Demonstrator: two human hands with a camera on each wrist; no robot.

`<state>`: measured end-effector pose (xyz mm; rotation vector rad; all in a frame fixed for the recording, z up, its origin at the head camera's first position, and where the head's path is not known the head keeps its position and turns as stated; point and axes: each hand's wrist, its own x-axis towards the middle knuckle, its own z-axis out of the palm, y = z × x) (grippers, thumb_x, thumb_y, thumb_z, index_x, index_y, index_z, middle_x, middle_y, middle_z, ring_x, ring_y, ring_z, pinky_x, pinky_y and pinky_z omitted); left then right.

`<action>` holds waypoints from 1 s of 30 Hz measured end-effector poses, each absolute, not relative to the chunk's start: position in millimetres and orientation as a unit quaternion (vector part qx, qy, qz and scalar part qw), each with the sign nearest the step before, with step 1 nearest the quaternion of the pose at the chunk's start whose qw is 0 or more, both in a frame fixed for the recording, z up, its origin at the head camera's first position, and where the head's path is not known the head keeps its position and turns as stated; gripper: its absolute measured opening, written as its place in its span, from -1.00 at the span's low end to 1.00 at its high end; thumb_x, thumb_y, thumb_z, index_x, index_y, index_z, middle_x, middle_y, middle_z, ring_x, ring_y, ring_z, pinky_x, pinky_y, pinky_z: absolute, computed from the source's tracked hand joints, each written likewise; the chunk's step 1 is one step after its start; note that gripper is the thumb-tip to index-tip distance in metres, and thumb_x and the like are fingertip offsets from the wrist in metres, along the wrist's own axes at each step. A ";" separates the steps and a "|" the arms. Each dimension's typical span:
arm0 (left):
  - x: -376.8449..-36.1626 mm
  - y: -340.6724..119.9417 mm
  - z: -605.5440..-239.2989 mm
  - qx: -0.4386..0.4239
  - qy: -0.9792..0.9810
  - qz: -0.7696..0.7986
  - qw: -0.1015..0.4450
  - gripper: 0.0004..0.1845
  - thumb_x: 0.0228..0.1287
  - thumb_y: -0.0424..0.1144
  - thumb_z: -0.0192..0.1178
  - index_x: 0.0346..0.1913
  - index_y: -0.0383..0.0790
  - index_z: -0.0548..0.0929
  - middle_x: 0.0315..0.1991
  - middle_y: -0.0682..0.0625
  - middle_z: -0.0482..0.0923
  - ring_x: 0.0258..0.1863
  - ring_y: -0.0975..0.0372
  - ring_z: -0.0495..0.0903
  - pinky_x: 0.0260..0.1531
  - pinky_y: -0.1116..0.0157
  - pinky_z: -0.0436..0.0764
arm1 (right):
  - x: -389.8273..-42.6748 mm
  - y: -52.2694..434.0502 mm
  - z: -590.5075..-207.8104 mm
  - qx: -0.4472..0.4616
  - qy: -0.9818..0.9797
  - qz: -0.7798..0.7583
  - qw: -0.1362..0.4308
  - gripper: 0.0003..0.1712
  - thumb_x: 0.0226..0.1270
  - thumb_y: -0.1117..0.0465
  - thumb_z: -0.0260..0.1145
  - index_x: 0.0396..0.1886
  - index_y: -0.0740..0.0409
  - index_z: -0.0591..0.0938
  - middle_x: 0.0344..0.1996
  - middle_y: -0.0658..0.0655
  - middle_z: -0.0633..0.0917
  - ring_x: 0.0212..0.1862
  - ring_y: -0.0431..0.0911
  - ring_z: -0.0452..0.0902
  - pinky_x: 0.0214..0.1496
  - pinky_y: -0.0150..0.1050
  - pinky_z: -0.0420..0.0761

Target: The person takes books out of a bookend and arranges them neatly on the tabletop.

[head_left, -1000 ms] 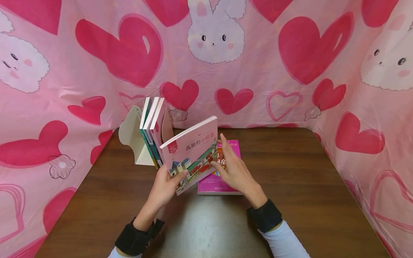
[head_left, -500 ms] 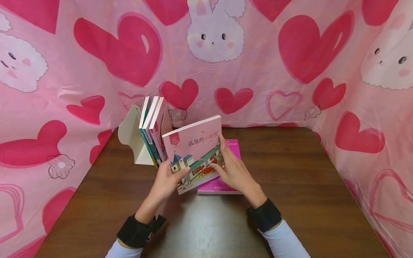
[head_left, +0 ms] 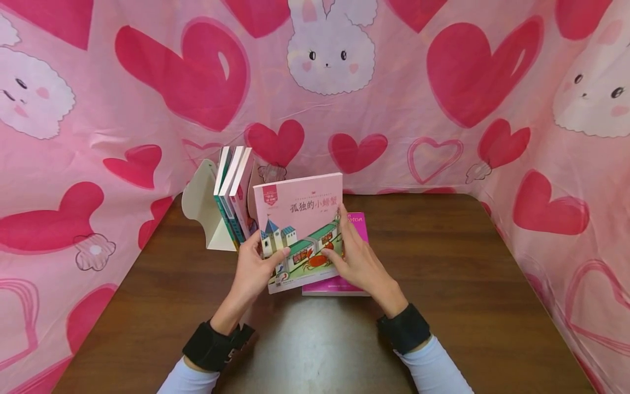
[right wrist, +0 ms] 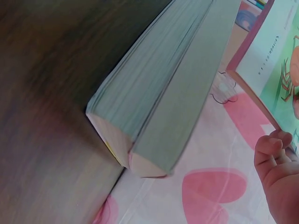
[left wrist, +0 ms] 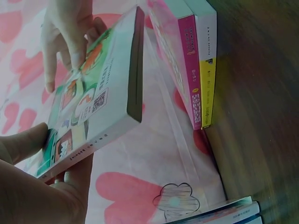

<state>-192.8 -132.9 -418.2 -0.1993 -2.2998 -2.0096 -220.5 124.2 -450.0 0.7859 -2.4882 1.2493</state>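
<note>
the left hand (head_left: 253,271) holds a pink picture book (head_left: 302,235) by its left edge, the thumb lying on the front cover and the fingers passing behind. the right hand (head_left: 364,265) holds the opposite edge, its thumb on the cover beside a printed red crab and its other fingers at the side. the book is closed and raised above the dark wooden table (head_left: 443,246), tilted, its cover facing the head camera. dark and red chinese characters run across the top of the cover, over a train and a blue-roofed castle.

behind and below it, a magenta book (head_left: 356,230) lies flat, partly hidden; the left wrist view shows it stacked on a yellow-and-white book (left wrist: 207,84). to the left, a cream bookend (head_left: 199,191) stands by 3 upright books (head_left: 241,180), which lean slightly. black straps (head_left: 404,328) circle both wrists, and a pink backdrop (head_left: 315,109) with hearts and rabbits surrounds the table.
</note>
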 end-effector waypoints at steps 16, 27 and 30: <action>-194.5 -123.3 -428.4 -0.030 -0.689 -0.714 0.125 -0.40 0.31 -0.51 0.42 0.32 -0.26 0.39 0.10 -0.17 0.74 -0.06 0.09 0.80 -0.08 0.21 0.76 | -217.4 120.8 -445.9 0.258 -0.863 0.412 0.135 0.34 0.35 0.19 0.53 0.76 -0.16 -0.27 0.28 0.20 0.41 0.00 -0.09 0.56 -0.03 -0.20 0.75; -196.3 -123.5 -432.6 -0.030 -0.667 -0.734 0.127 -0.35 0.41 -0.53 0.31 0.35 -0.21 0.15 0.15 -0.30 0.68 -0.11 0.12 0.78 -0.14 0.23 0.76 | -214.0 118.2 -440.6 0.249 -0.873 0.398 0.137 0.28 0.38 0.16 0.51 0.76 -0.21 -0.22 0.20 0.19 0.43 -0.16 -0.13 0.59 -0.18 -0.26 0.72; -196.0 -124.5 -431.4 -0.028 -0.663 -0.739 0.114 -0.45 0.48 -0.53 0.19 0.31 -0.24 0.13 0.22 -0.32 0.63 -0.09 0.13 0.73 -0.13 0.26 0.74 | -213.2 118.7 -439.4 0.239 -0.875 0.400 0.132 0.30 0.38 0.17 0.51 0.76 -0.23 -0.23 0.18 0.18 0.43 -0.14 -0.12 0.60 -0.14 -0.26 0.74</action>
